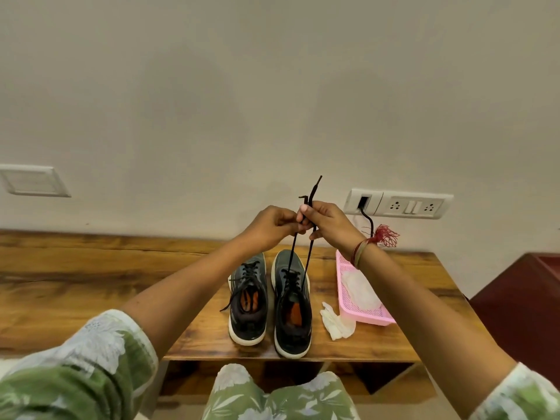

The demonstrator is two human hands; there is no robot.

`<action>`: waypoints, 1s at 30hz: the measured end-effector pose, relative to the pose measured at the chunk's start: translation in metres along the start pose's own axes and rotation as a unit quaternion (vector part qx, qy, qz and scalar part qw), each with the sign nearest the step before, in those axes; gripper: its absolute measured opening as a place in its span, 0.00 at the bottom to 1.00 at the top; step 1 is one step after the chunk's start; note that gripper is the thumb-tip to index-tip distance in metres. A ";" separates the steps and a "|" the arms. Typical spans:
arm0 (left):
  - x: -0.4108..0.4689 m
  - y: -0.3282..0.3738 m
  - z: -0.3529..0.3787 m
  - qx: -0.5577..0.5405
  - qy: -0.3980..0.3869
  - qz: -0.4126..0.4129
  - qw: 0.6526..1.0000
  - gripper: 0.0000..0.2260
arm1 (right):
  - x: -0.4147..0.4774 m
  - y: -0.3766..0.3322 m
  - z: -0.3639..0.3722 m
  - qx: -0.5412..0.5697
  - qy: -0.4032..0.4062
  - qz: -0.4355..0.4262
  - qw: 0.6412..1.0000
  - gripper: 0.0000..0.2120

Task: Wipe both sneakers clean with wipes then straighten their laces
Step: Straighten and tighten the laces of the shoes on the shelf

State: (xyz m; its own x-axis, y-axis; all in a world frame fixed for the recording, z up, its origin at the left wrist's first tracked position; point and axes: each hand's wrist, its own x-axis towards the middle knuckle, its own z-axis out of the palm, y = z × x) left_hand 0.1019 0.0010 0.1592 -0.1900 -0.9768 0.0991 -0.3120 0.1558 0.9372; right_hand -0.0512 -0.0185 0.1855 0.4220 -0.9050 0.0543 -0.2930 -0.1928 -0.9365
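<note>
We count two sneakers, the left sneaker (248, 298) and the right sneaker (292, 304), on one wooden table (91, 286). There are two hands, the left hand (269, 227) and the right hand (328, 222), pinching two black lace strands (308, 259). At right we see one pink basket (363, 318) holding one heap of wipes (359, 289) that we cannot count apart, and one crumpled wipe (336, 322) beside it. The far wall carries two fittings: one switch plate (33, 180) and one socket panel (400, 204).

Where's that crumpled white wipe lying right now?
The crumpled wipe lies on the wooden table, right of centre in the head view, between the right-hand sneaker and the pink basket.
</note>
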 end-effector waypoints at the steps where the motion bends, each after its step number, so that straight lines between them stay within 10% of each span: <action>1: 0.001 0.000 -0.001 0.010 0.007 0.005 1.000 0.05 | 0.000 0.001 -0.001 -0.001 0.006 -0.001 1.000 0.13; 30: 0.008 0.032 0.014 -0.182 0.136 0.046 0.973 0.04 | -0.011 0.004 -0.007 0.336 0.216 0.043 0.916 0.04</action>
State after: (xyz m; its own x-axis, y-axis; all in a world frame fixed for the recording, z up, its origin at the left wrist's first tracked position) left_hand 0.0777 0.0005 0.1857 0.0674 -0.9719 0.2257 0.0545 0.2295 0.9718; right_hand -0.0633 -0.0119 0.1833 0.0017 -0.9994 -0.0333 0.3470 0.0319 -0.9373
